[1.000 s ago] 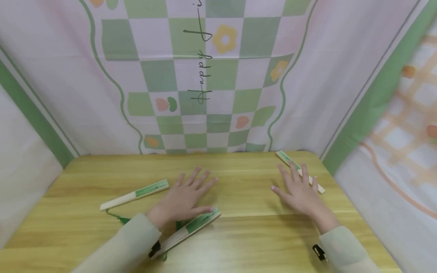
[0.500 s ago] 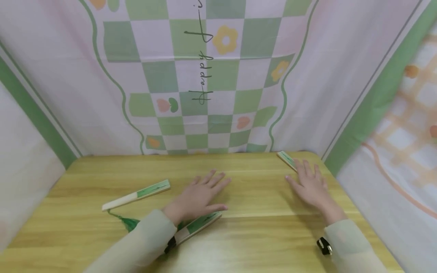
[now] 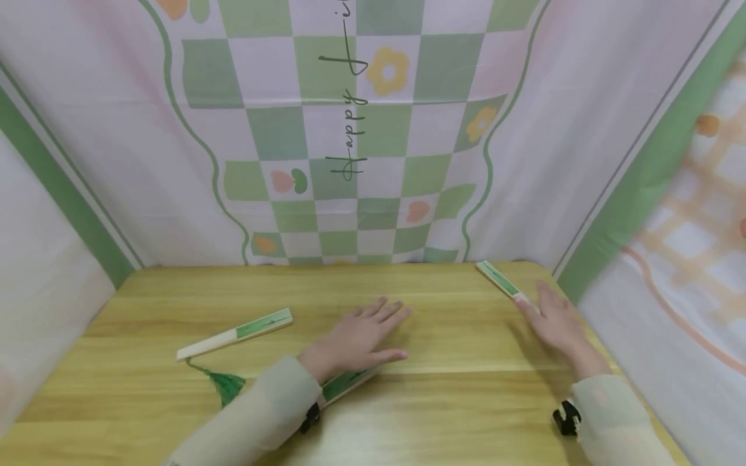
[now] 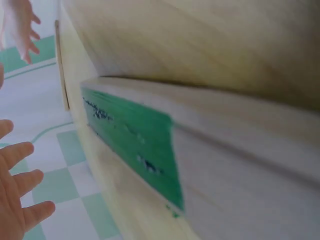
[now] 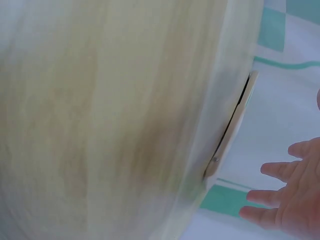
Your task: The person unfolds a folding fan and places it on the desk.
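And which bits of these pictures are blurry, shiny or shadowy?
Head view: pale shine on the yellow-brown wooden tabletop near the bottom edge, soft shadow near the pale fabric right sleeve; left wrist view: the close-up green-and-cream folded fan looks fuzzy; right wrist view: the tabletop's grain looks smeared.

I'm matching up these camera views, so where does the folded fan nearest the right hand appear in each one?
Head: folded fan right of centre, near the far right corner of the table.
Left wrist: folded fan a thin, near-vertical strip at upper left.
Right wrist: folded fan slanting, right of centre.
Shared landmark: the green-checked cloth.
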The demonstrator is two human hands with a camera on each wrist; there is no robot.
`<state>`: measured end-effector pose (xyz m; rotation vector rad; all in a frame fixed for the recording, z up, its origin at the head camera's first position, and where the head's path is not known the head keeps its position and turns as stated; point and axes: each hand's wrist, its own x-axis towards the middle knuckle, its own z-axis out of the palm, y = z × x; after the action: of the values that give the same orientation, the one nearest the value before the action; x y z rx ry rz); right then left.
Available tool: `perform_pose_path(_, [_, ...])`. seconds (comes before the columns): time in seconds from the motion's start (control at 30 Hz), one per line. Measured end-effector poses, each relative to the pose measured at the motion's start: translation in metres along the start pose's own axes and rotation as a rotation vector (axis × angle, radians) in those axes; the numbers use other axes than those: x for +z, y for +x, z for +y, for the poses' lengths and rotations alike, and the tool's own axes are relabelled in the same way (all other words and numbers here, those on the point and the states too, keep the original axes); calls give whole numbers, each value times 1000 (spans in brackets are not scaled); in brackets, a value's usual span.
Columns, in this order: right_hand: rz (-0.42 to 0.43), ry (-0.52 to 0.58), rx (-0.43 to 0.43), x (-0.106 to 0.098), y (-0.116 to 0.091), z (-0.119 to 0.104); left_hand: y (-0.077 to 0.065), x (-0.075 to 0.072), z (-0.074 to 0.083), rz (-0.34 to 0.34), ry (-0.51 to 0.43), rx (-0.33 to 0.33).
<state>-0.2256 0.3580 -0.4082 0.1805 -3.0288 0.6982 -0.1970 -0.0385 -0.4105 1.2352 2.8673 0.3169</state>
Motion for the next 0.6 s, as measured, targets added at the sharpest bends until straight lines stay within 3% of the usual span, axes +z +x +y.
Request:
perform_pose_path(0.3, [-7, 11, 47, -2, 4, 19, 13, 5, 2, 7, -104, -4])
perform_pose_path(0.6, [-24, -21, 131, -4, 6, 23, 26, 4, 7, 7, -164, 13])
